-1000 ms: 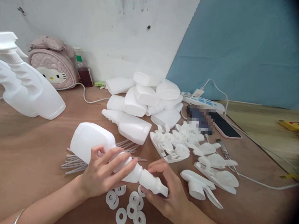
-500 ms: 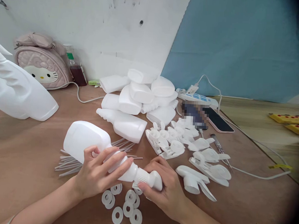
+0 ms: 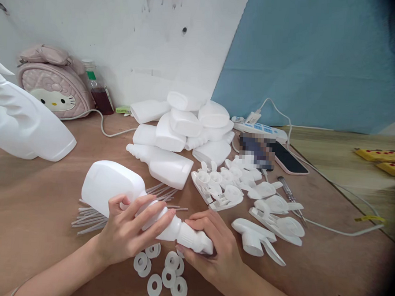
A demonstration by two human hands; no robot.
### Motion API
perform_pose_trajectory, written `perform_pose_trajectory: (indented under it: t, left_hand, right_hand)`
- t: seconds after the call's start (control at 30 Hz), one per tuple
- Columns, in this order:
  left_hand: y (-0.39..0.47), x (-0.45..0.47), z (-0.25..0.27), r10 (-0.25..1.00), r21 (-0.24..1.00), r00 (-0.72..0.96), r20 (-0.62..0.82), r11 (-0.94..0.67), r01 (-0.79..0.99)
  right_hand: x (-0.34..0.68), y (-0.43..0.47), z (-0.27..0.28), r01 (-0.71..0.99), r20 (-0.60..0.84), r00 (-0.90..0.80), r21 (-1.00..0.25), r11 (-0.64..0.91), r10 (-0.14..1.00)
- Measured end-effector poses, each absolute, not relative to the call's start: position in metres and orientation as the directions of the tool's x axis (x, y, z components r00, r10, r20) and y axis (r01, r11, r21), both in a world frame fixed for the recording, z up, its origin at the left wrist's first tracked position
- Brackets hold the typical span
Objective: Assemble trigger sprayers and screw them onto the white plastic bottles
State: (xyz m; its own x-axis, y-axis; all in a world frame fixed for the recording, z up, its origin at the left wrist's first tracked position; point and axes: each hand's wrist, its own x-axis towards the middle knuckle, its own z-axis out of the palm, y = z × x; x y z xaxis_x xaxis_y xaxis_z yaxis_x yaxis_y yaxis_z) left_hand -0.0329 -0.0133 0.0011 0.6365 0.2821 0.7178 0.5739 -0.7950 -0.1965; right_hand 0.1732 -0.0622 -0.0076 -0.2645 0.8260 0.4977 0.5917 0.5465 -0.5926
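My left hand [image 3: 135, 226] wraps round the neck of a white plastic spray bottle [image 3: 111, 183], which lies tilted with its base to the upper left. My right hand [image 3: 213, 250] grips the white spray head [image 3: 192, 238] on the bottle's mouth, fingers above and thumb below. The trigger does not show clearly. Just beneath the bottle lie several white ring washers [image 3: 154, 286]. Thin white tubes [image 3: 89, 219] poke out from under the bottle. To the right of my right hand rests a loose trigger sprayer [image 3: 254, 239], with several more sprayer parts [image 3: 229, 180] behind it.
Several white bottles [image 3: 185, 123] are heaped at the back. On the left are a bottle with a sprayer [image 3: 30, 121], a pink bag [image 3: 57, 85] and a bottle of dark liquid [image 3: 101, 96]. A power strip [image 3: 267, 132], phone [image 3: 291, 159], cable and screwdriver [image 3: 289, 192] lie right.
My right hand's fingers have shifted on the spray head, its thumb going lower, and the head has turned slightly. My left hand keeps its hold. The view has moved slightly.
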Motion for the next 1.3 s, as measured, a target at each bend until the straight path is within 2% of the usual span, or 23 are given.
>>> perform_pose_trajectory:
  t: [0.1,0.27,0.33,0.6,0.87,1.1,1.2,1.3]
  left_hand:
    - [-0.0143,-0.0325,0.0022,0.268,-0.210,0.641,0.719,-0.796,0.568]
    - [-0.0152,-0.0311,0.0054,0.228,-0.253,0.651,0.724,-0.790,0.559]
    - [-0.0149,-0.0309,0.0065,0.228,-0.259,0.648,0.727,-0.783,0.566]
    - [-0.0146,-0.0316,0.0052,0.232,-0.259,0.638,0.734,-0.773,0.579]
    - [-0.0171,-0.0316,0.0071,0.237,-0.252,0.646,0.726,-0.782,0.570]
    - [-0.0174,-0.0310,0.0069,0.204,-0.275,0.642,0.739,-0.779,0.564]
    - [-0.0165,-0.0311,0.0064,0.199,-0.283,0.639,0.743,-0.772,0.569]
    - [-0.0152,-0.0307,0.0061,0.195,-0.296,0.638,0.745,-0.760,0.579]
  right_hand:
    - [0.1740,-0.0614,-0.0066,0.597,0.441,-0.268,-0.622,0.507,0.857]
    - [0.1747,-0.0621,-0.0042,0.548,0.251,-0.261,-0.756,0.357,0.932]
    - [0.1739,-0.0628,-0.0033,0.527,0.219,-0.254,-0.785,0.325,0.942]
    - [0.1723,-0.0633,-0.0067,0.502,0.396,-0.223,-0.736,0.453,0.891]
    - [0.1746,-0.0602,-0.0039,0.496,0.351,-0.250,-0.754,0.431,0.902]
    - [0.1721,-0.0626,0.0010,0.544,0.358,-0.261,-0.712,0.443,0.896]
    - [0.1715,-0.0649,0.0018,0.529,0.251,-0.248,-0.774,0.348,0.936]
    - [0.1717,-0.0659,0.0014,0.443,0.056,-0.207,-0.885,0.145,0.977]
